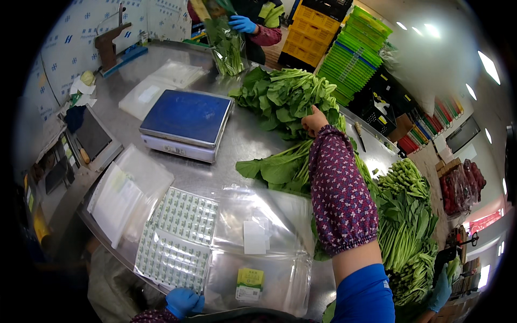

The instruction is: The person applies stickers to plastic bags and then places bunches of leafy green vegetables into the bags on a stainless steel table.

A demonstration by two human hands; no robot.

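My right arm, in a purple floral sleeve cover over blue cloth, stretches forward across the table. My right hand (314, 123), which looks bare, is on the far pile of leafy greens (291, 94), its fingers curled in at the stems. A smaller bunch of greens (285, 168) lies just nearer, partly behind my sleeve. My left hand (184, 301), in a blue glove, is low at the table's near edge with its fingers curled. It is beside a sheet of small labels (180, 237); what it holds, if anything, is hidden. Clear plastic bags (291, 226) lie beside that sheet.
A blue-topped scale (187, 117) stands mid-table, with more bags (156, 89) behind it. Opposite, a co-worker's gloved hand (242, 23) is at a bag of greens (227, 48). Another gloved hand (441, 290) is at lower right. A knife (360, 134) lies near stacked greens (406, 226).
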